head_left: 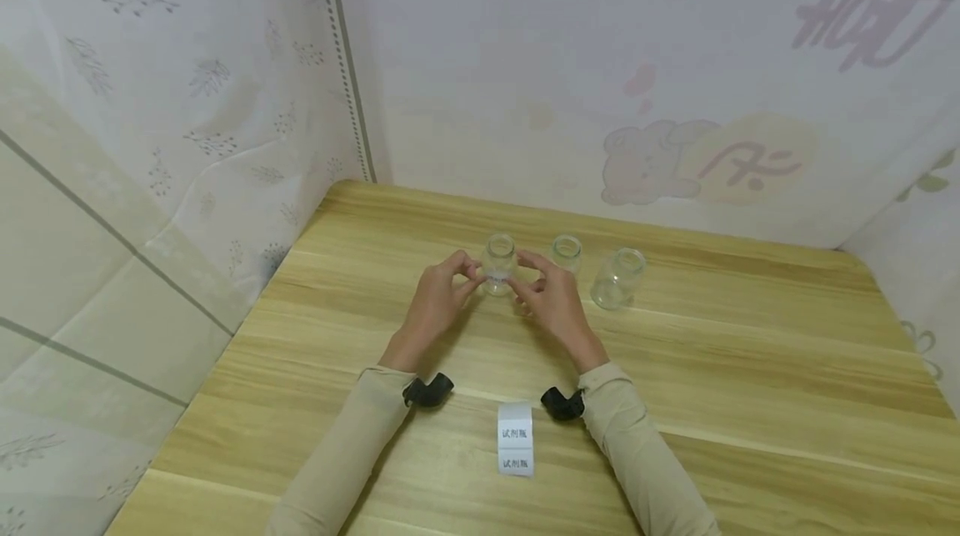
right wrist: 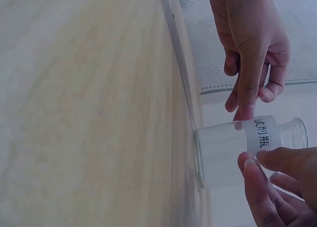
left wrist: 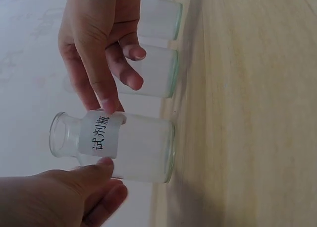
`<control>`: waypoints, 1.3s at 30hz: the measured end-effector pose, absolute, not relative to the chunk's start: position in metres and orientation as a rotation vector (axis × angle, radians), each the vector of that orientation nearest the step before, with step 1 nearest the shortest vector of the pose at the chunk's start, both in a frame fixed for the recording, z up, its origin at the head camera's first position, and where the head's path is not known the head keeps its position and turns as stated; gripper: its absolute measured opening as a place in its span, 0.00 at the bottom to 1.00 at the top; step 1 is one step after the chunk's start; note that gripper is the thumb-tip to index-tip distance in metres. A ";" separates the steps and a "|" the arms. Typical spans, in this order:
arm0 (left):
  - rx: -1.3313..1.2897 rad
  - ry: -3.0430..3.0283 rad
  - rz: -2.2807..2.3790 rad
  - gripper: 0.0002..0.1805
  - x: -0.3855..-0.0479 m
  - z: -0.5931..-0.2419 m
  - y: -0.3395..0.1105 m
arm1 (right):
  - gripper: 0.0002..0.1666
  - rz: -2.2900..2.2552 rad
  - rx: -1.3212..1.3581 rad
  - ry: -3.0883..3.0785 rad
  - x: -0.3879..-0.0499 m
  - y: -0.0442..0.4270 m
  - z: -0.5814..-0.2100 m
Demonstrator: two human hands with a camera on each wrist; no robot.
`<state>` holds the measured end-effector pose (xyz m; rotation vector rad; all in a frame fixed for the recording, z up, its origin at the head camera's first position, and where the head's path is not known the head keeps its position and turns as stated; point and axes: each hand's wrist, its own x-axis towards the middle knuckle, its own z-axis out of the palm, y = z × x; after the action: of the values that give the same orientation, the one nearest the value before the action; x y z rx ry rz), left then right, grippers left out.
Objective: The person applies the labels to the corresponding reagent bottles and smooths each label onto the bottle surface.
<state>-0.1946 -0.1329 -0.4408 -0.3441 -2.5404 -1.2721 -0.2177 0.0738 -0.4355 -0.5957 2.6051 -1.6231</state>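
Note:
A clear glass bottle [head_left: 500, 255] with a narrow neck stands upright at the table's far side, between both hands. Around its front lies a white label [left wrist: 99, 135] with dark printed characters, just below the shoulder. My left hand [head_left: 438, 294] holds the bottle from the left, its thumb on one end of the label and its fingers partly behind the glass. From the right, my right hand [head_left: 557, 296] holds it too, thumb at the label's other end. The label's characters also show in the right wrist view, on the bottle [right wrist: 223, 150].
Two more glass bottles stand to the right: one [head_left: 567, 249] partly behind the right hand, another [head_left: 618, 279] farther right. A strip of white printed labels [head_left: 515, 440] lies on the wooden table [head_left: 750, 369] between the forearms. Patterned cloth walls [head_left: 480, 86] rise behind and beside the table.

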 end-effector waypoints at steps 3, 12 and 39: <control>-0.305 -2.581 -1.262 0.06 -0.192 -0.441 -0.133 | 0.29 -1.593 -0.565 2.624 -0.211 0.079 -0.435; -0.279 -2.907 -1.388 0.07 -0.169 -0.415 -0.126 | 0.16 -1.628 -0.408 2.556 -0.182 0.106 -0.415; -0.764 -2.927 -1.585 0.13 -0.090 -0.353 -0.096 | 0.22 -1.643 -0.479 2.223 -0.085 0.150 -0.380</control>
<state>-0.0899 -0.0960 -0.3525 -0.7641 -2.9274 -1.5848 -0.0853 0.1495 -0.3801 -0.4787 2.2234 -1.6433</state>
